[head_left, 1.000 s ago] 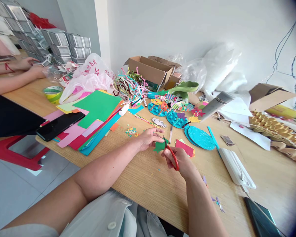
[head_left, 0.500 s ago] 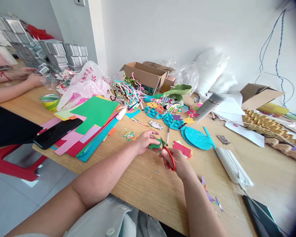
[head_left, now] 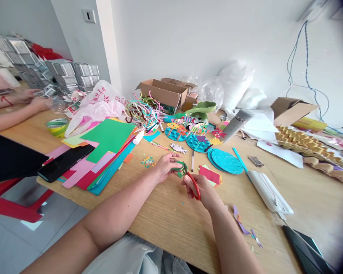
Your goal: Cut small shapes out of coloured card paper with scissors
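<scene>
My left hand [head_left: 167,167] pinches a small piece of green paper [head_left: 180,173] above the wooden table. My right hand [head_left: 201,190] is closed round the red handles of a pair of scissors [head_left: 193,183]. The scissor blades lie against the green paper, close to my left fingertips. Just right of my hands is a small stack of cut paper with a red sheet [head_left: 209,175] on top. A pen [head_left: 192,160] and a white paper fish with dark markings [head_left: 178,148] lie beyond my hands. Tiny coloured paper bits [head_left: 148,162] are heaped to the left.
Coloured paper sheets [head_left: 111,137] and a black phone [head_left: 65,163] lie at left. Behind are pipe cleaners [head_left: 144,110], blue painted discs [head_left: 227,161] and a steel flask [head_left: 238,123]. A white power strip [head_left: 270,192] is at right. Another person's hands [head_left: 38,101] work far left.
The camera view has tilted up slightly. The green paper has turned between my left fingers, and the scissors have shifted against it, still in my right hand.
</scene>
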Demonstrator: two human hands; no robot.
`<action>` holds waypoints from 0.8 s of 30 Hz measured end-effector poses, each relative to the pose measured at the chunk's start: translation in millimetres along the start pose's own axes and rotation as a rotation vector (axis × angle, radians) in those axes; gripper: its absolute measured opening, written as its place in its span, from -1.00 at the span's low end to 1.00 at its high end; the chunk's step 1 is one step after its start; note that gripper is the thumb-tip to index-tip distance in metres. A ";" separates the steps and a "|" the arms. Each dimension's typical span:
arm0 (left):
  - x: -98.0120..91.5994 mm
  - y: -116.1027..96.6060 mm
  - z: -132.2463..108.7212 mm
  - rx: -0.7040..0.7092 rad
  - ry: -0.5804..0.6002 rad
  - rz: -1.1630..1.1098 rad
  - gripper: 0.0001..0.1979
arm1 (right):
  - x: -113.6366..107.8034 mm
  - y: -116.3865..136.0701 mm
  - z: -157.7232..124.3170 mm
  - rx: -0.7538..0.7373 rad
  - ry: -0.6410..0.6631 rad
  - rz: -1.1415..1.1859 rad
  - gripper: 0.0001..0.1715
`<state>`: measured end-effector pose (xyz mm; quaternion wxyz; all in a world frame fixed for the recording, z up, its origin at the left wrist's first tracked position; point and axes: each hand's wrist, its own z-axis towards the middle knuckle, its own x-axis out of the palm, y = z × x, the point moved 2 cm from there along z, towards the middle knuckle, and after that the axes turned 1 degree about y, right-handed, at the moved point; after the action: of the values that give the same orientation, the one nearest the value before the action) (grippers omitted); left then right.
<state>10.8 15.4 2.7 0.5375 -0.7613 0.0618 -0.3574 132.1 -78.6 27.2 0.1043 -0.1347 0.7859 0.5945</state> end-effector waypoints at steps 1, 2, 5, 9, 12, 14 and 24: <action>-0.1 0.0 0.1 0.008 -0.001 0.005 -0.52 | 0.3 0.0 -0.1 -0.004 0.004 0.003 -0.44; -0.3 0.2 0.3 0.016 -0.001 0.007 -0.53 | 0.5 0.0 -0.1 -0.012 0.007 0.006 -0.44; -1.1 1.1 1.1 0.032 0.002 0.003 -0.52 | -0.3 -0.8 -0.4 -0.035 0.013 0.015 -0.45; -0.6 0.5 0.8 0.031 0.022 0.007 -0.50 | -1.6 -1.5 -0.8 -0.036 0.018 0.010 -0.45; 0.4 -0.8 -0.2 0.027 0.029 0.012 -0.49 | -1.5 -1.0 -0.9 -0.035 0.027 0.013 -0.45; 0.7 -1.4 -0.5 0.025 0.032 0.014 -0.48 | -1.3 -0.8 -0.9 -0.036 0.031 0.019 -0.45; -0.1 -0.3 -0.7 -0.011 0.050 0.020 -0.49 | -2.6 -2.6 0.3 -0.043 0.019 0.038 -0.44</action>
<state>10.2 15.0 3.0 0.5352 -0.7543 0.0850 -0.3706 135.4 -78.8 25.7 0.0826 -0.1275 0.7763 0.6118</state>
